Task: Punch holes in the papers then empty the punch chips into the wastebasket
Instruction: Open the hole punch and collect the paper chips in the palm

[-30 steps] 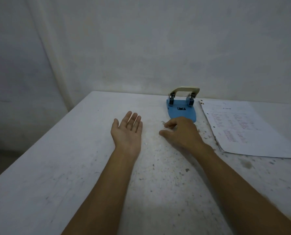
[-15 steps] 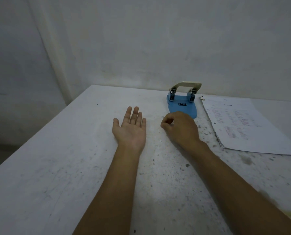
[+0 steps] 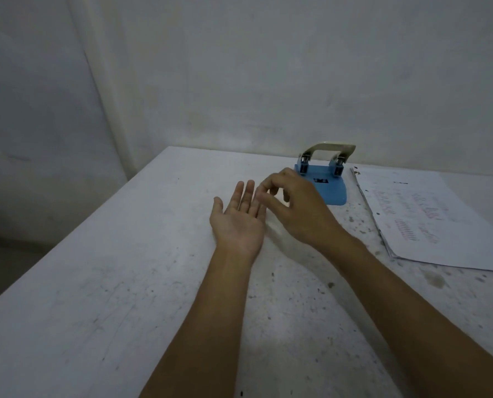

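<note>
The left hand point(image 3: 239, 222) lies palm-up and spread flat on the white counter point(image 3: 101, 282). The right hand point(image 3: 294, 208) hovers over its fingers, fingertips pinched; whether it holds chips is unclear. The blue hole punch point(image 3: 325, 182) stands just behind the right hand, papers point(image 3: 429, 219) beside the punch.

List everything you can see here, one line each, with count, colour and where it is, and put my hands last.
hole punch: one, blue base with cream handle, far side of table near the wall
papers: one stack, white with writing, right of the punch
paper chips: many small specks, scattered in front of the punch
table: one, white, scuffed
left hand: palm up, open, flat on table
right hand: fingers pinched, above the left fingertips
</note>
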